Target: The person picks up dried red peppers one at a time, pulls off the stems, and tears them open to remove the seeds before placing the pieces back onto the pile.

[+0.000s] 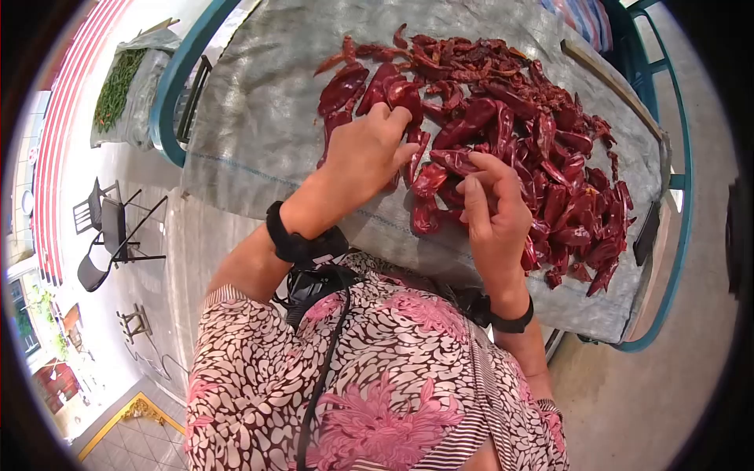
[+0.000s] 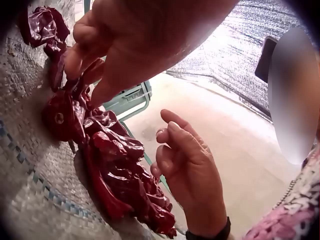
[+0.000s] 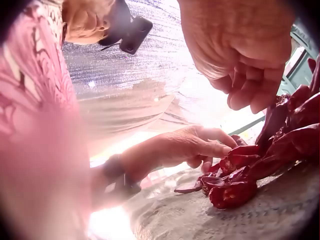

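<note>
Dried red chili peppers (image 1: 561, 208) lie spread over a grey woven plastic sheet (image 1: 259, 102). My left hand (image 1: 365, 157) reaches down to the near left edge of the spread, its fingertips right at the glossy peppers there. In the left wrist view, its thumb and bent fingers pinch a dark red chili pepper (image 2: 91, 75), partly hidden by the hand. My right hand (image 1: 499, 216) is raised over the near peppers, thumb and fingers loosely curled with nothing between them. Below it lies a wrinkled chili pepper (image 1: 425, 220).
Smaller, drier chilies (image 1: 471, 59) lie along the far side. A teal metal frame (image 1: 682, 259) surrounds the sheet, with a wooden strip (image 1: 613, 86) at the far right. Green chilies (image 1: 118, 90) stand at the left, beyond the frame, with a black folding chair (image 1: 114, 228) nearer.
</note>
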Motion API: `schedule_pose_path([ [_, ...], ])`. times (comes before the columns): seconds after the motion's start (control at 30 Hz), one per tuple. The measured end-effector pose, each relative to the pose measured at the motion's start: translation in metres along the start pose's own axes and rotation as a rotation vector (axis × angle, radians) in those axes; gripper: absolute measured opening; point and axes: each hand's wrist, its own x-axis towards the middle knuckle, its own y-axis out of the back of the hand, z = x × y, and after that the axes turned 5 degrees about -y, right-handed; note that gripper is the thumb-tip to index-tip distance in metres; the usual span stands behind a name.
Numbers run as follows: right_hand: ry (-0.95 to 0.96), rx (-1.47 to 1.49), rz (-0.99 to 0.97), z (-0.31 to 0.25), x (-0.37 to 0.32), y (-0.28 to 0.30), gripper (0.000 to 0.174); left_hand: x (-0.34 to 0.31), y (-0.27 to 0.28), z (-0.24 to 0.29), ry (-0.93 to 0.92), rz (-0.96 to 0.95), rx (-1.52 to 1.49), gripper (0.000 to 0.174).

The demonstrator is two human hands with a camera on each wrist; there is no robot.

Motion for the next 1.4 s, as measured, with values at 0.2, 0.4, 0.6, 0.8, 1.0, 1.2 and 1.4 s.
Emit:
schedule_pose_path([
  [0.2, 0.057, -0.035, -0.006, -0.002, -0.004, -0.002, 0.027, 0.009, -0.03, 0.013, 0.086, -0.02, 0.111, 0.041],
  [0.4, 0.073, -0.079, -0.021, 0.0, -0.006, -0.006, 0.027, 0.01, -0.033, 0.003, 0.04, 0.074, -0.059, 0.036],
  [0.6, 0.021, -0.118, -0.019, -0.002, -0.004, -0.009, 0.027, 0.001, 0.007, -0.006, 0.039, 0.126, -0.362, 0.02],
  [0.8, 0.24, -0.382, -0.063, -0.008, 0.002, -0.007, 0.024, -0.006, 0.03, -0.009, -0.001, 0.192, -0.44, 0.017],
  [1.0, 0.463, -0.803, -0.082, -0.004, 0.004, -0.008, 0.026, -0.011, 0.031, 0.004, 0.192, 0.154, -0.537, 0.03],
  [1.2, 0.516, -0.795, 0.027, 0.005, 0.01, -0.017, 0.026, -0.026, 0.01, -0.003, -0.05, 0.104, -0.595, 0.033],
  [1.4, 0.549, -0.632, 0.116, 0.008, 0.014, -0.021, 0.026, -0.028, -0.001, 0.007, -0.079, 0.044, -0.759, 0.028],
])
